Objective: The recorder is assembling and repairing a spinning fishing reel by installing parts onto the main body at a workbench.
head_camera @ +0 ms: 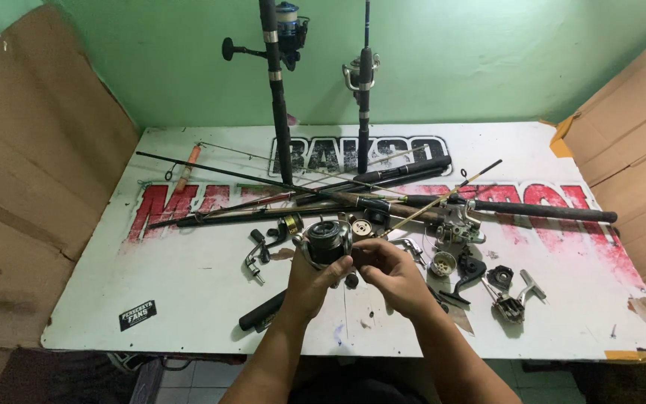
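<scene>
Over the middle of the white painted board [188, 299] I had the spinning reel [326, 241] up in both hands, just above the surface. My left hand [309, 280] was wrapped around its metal body from below, fingers closed on it, and my right hand [390, 271] was pinched shut on the side of it, thumb and fingertips touching the round dark spool. The reel looked like scuffed silver metal with a black cylindrical spool on top.

Around it was a mess: thin dark rod blanks [263, 179] lying crosswise, a thick matte black rod butt [540, 212] off to the right, a crank handle [257, 254] with knobby ends to the left, a small round cup-shaped part [443, 263] and a stripped silver reel frame [514, 303] near my right wrist. A foam-looking black grip [262, 310] lay under my left forearm. Two rods [278, 90] stood upright against the green wall, reels mounted.
</scene>
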